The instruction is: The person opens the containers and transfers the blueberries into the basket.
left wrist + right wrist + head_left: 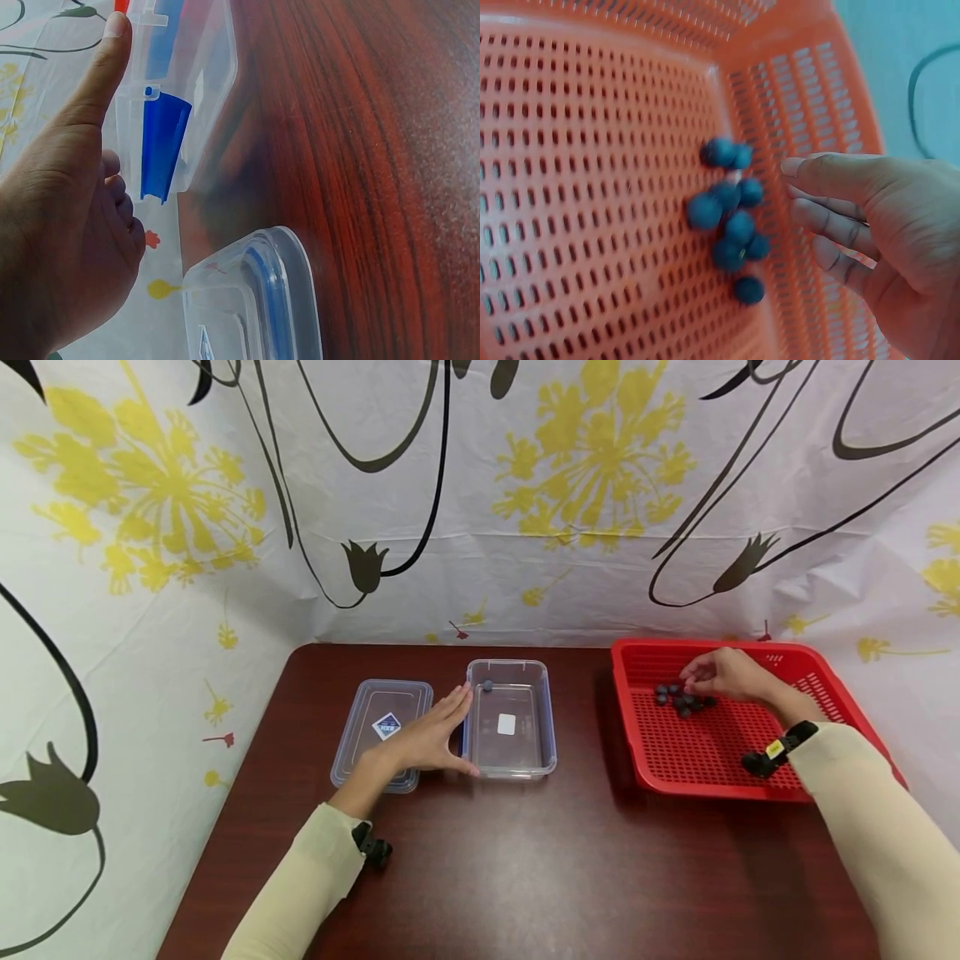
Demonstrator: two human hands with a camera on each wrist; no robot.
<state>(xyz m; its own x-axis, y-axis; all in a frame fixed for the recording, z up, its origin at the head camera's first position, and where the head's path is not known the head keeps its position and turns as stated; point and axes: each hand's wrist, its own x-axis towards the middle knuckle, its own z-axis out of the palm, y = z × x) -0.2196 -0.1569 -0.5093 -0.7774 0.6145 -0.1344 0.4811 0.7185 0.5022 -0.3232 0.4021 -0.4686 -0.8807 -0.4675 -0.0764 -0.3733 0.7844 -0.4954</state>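
Note:
My left hand (420, 739) rests against the left side of a clear plastic container (510, 772), fingers straight along its edge and thumb at the near corner. One blueberry (487, 686) sits inside, near the far left corner. In the left wrist view a blue clip (163, 146) hangs on the container's side. My right hand (727, 675) hovers over a red plastic basket (641, 752), just beside a cluster of blueberries (739, 226) on its perforated floor. The thumb and fingers are loosely bent, and no blueberry shows between them in the right wrist view.
A clear lid (358, 727) with a blue and white label lies left of the container, under my left wrist in the head view. Everything stands on a dark brown table (525, 860). Behind it hangs a white patterned cloth (465, 502).

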